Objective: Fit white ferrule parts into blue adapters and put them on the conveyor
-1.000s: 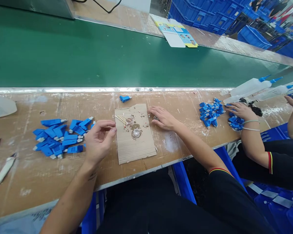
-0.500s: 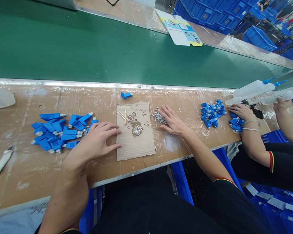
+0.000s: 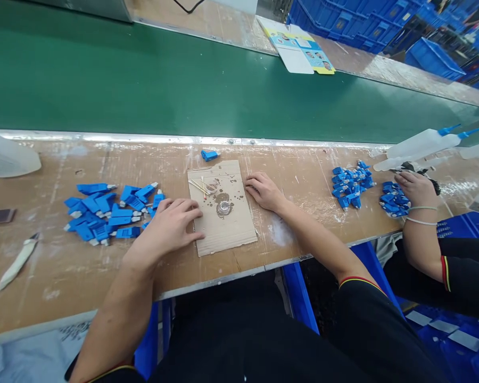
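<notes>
My left hand (image 3: 175,223) is open. Its fingers are spread and the tips rest at the left edge of a cardboard piece (image 3: 227,236). On that cardboard lie several cotton swabs (image 3: 200,187), a small ring-shaped item (image 3: 212,185) and a wet, shiny round puddle (image 3: 224,208) amid brown stains. My right hand (image 3: 265,190) is cupped on the table just right of the cardboard, fingers curled together over the spot of the small grey parts, which it hides. Left of my left hand is a pile of blue plastic pieces with pale tips (image 3: 99,215).
A single blue piece (image 3: 209,155) lies beyond the cardboard. More blue piles (image 3: 351,183) sit to the right, near a co-worker's hand (image 3: 418,187) and white bottles (image 3: 417,144). A wrapped blade tool (image 3: 19,261) lies left. A green conveyor belt (image 3: 163,85) runs behind.
My right hand has drawn in from spread fingers beside the grey parts to a cupped shape over them. The cardboard has turned slightly. The left hand still touches its edge.
</notes>
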Motion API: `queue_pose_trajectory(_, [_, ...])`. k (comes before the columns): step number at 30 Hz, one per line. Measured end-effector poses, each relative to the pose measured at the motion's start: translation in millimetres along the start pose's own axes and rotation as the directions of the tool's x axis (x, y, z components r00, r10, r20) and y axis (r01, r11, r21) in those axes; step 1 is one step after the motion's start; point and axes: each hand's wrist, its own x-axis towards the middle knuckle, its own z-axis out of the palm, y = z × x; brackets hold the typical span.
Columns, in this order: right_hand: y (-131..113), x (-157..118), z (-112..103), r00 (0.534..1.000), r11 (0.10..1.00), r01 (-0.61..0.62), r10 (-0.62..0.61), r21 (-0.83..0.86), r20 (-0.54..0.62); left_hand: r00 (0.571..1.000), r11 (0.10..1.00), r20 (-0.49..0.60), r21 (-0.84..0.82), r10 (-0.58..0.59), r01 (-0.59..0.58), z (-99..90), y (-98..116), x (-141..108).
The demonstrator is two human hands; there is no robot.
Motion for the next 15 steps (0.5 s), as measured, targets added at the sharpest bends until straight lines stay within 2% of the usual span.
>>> queue_pose_trajectory(6, [4,20,6,0.999,0.999,-0.032,0.033,0.011,-0.017,1.000,1.000,-0.014,-0.024,0.008,-0.008,1.1,0,1])
queue_pose_trajectory(9, [5,28,-3,0.998,0.999,-0.044,0.045,0.030,-0.034,0.999,0.998,-0.047,-0.070,0.001,-0.004,0.4,0,2])
queue_pose_trajectory(12, [9,16,-24,0.992,0.997,-0.069,0.073,0.042,-0.104,0.997,0.994,-0.080,-0.107,-0.001,-0.007,-1.1,-4,1])
queue_pose_trajectory(15, [13,-10,-39,0.975,0.987,-0.163,0.160,-0.009,-0.153,0.992,0.985,-0.122,-0.175,-0.010,-0.012,-6.0,-13,-2])
